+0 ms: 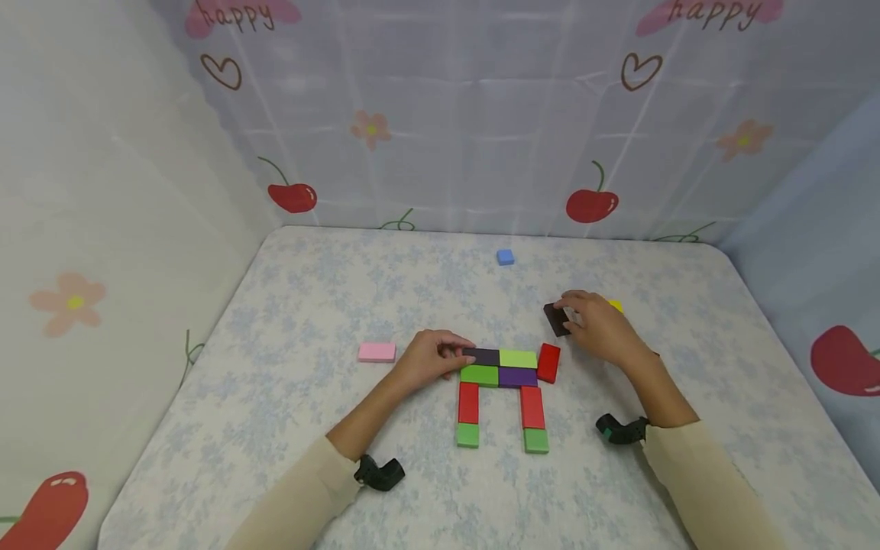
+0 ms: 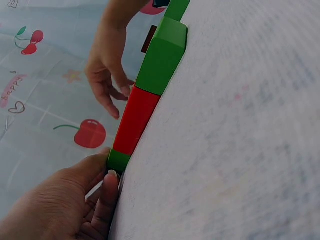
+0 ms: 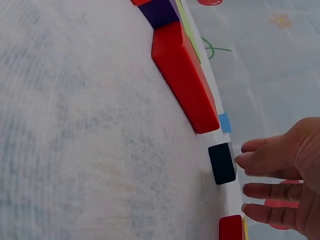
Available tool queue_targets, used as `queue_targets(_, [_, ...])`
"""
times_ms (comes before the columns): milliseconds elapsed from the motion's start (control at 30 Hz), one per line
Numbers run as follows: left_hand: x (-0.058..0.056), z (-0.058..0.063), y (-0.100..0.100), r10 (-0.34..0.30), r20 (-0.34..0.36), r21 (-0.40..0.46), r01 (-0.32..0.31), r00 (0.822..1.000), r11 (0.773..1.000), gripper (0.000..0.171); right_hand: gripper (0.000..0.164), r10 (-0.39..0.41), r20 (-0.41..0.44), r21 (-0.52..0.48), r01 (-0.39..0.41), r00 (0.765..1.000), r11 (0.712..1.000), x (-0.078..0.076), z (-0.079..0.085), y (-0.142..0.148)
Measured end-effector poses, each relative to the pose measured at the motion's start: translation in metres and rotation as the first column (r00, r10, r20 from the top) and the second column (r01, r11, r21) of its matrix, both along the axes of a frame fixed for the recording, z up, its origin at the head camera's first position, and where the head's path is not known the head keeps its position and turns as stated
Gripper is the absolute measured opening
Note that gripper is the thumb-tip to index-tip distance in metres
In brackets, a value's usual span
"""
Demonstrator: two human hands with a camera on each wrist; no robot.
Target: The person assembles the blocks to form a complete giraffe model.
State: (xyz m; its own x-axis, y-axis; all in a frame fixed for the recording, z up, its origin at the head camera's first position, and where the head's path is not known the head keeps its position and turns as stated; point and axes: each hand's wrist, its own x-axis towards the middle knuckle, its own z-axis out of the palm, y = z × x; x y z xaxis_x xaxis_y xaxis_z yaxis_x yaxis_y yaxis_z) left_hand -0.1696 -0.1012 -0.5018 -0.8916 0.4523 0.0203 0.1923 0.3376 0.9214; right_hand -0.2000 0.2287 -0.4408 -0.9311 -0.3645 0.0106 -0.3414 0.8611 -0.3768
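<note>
Flat blocks lie together in a figure on the table. Its top rows hold a black block (image 1: pixel 484 357), a lime block (image 1: pixel 518 358), a green block (image 1: pixel 479 375) and a purple block (image 1: pixel 518 377). Two red blocks (image 1: pixel 468 402) with small green ones (image 1: pixel 468 435) below form two legs. My left hand (image 1: pixel 431 357) pinches the left end of the black block between thumb and fingers. A tilted red block (image 1: pixel 548 363) sits at the right end. My right hand (image 1: pixel 596 325) has its fingertips at a second black block (image 1: pixel 557 319); its fingers are spread in the right wrist view.
A pink block (image 1: pixel 376 352) lies left of the figure, and a small blue block (image 1: pixel 505 257) near the back edge. Part of a yellow block (image 1: pixel 616 305) shows behind my right hand. A red block (image 3: pixel 231 228) stands nearby in the right wrist view. Patterned curtains surround the table (image 1: pixel 275 458).
</note>
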Motion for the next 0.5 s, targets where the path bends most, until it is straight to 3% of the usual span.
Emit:
queue_targets(233, [-0.0003, 0.0002, -0.0007, -0.004, -0.008, 0.001, 0.004, 1.0, 1.0, 0.024, 0.044, 0.149, 0.053, -0.05, -0.147, 0.987, 0.988, -0.0036, -0.0036, 0.0087])
queue_targets(500, [0.0011, -0.0001, -0.0002, -0.006, 0.006, 0.015, 0.006, 1.0, 1.0, 0.025, 0.046, 0.078, 0.064, -0.095, -0.072, 0.995, 0.993, -0.0031, -0.0053, 0.009])
